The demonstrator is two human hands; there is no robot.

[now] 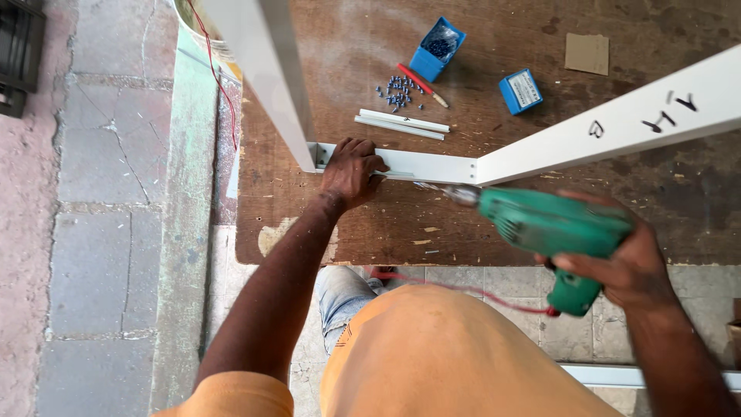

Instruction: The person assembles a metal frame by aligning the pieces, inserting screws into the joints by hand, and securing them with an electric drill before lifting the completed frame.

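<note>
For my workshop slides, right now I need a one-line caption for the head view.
Left hand steadies a white frame section on a worn wooden bench while the right hand aims a green electric drill.

Open blue box (437, 48), rectangular, dark small parts inside, far side of table (324, 232); closed blue box (520, 91) with pale label, just to its right, apart.

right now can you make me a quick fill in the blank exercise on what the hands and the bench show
1. The right hand holds a green ____.
2. The left hand presses on a short ____ profile lying on the wooden bench.
3. The small screws lie loose beside an open ____ box.
4. The cord running from the tool is ____.

Missing words: drill; white; blue; red
</note>
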